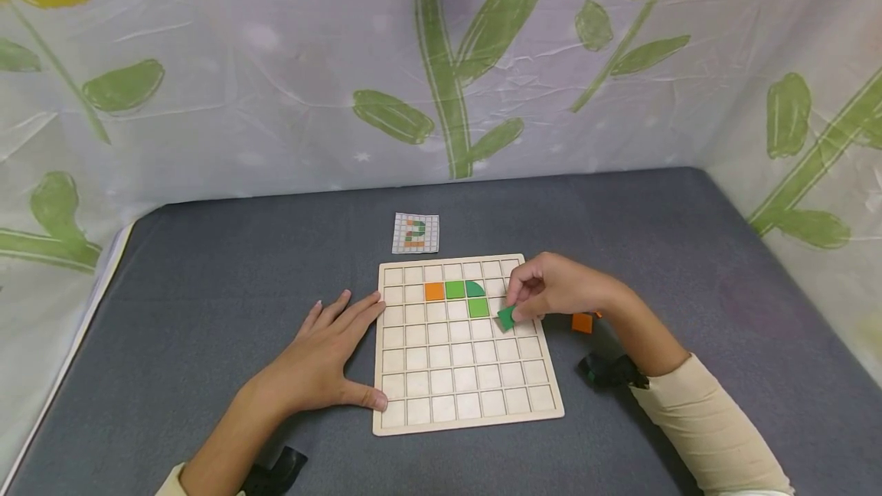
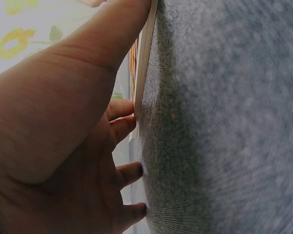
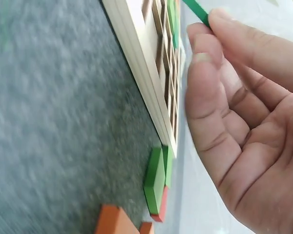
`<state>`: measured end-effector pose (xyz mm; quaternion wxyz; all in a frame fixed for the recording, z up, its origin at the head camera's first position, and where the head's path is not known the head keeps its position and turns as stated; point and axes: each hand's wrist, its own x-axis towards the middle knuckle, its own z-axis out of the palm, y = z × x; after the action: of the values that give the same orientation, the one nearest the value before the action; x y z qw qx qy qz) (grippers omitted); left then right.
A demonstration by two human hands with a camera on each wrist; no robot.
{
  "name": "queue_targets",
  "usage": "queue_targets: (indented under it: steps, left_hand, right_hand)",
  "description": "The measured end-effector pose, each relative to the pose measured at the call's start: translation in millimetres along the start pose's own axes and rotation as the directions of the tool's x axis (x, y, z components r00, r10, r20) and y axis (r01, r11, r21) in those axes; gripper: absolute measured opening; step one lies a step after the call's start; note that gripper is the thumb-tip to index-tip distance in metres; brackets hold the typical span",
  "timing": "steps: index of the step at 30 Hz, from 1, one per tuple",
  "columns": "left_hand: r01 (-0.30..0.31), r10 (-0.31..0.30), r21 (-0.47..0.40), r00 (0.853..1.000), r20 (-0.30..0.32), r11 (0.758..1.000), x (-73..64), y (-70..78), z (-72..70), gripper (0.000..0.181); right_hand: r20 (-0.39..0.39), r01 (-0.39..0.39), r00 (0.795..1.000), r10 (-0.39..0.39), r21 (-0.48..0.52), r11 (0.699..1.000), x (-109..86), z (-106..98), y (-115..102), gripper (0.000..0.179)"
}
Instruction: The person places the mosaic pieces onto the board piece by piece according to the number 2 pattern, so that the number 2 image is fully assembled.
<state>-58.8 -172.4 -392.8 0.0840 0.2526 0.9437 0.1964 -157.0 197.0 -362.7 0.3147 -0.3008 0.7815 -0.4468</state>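
Observation:
A wooden grid board [image 1: 441, 358] lies on the dark table. In its upper rows sit an orange square tile [image 1: 434, 292], a light green square tile [image 1: 455, 290], a dark green rounded tile [image 1: 475, 288] and, below that one, another light green tile [image 1: 478, 308]. My right hand [image 1: 558, 285] pinches a green tile [image 1: 506, 318] between thumb and fingers, tilted above the board's right part. In the right wrist view this tile [image 3: 197, 10] shows edge-on. My left hand [image 1: 324, 366] is spread along the board's left edge, thumb and fingertips touching it.
Beyond the board lies a small printed card [image 1: 416, 233] with a coloured grid pattern. Loose tiles lie right of the board: an orange one [image 1: 582, 322], green ones [image 3: 155, 178] and a red one [image 3: 159, 207]. A flower-printed curtain [image 1: 276, 98] hangs behind the table.

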Motion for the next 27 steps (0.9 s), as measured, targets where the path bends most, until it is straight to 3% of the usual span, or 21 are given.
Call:
queue_targets:
  steps: [9,19,22,27]
  left_hand:
    - [0.005,-0.005,0.001,1.000,0.000,1.000,0.5,1.4,-0.8,0.126]
    - [0.010,-0.010,-0.006,1.000,0.002,1.000,0.5,1.0,-0.2,0.127]
    - [0.008,-0.008,-0.004,1.000,0.000,1.000,0.6,0.9,-0.3,0.126]
    - [0.006,-0.006,-0.005,1.000,0.000,1.000,0.4,0.7,-0.1,0.126]
  right_hand:
    - [-0.020,-0.040,0.999,0.041,0.038,0.998,7.6,17,-4,0.006]
    - [-0.125,-0.014,0.992,-0.007,-0.163,0.986,12.1,36,-10,0.015]
    - [-0.135,-0.030,0.991,0.005,-0.183,0.983,12.6,38,-11,0.015]
    - [-0.105,0.008,0.994,-0.033,-0.228,0.974,10.9,36,-12,0.012]
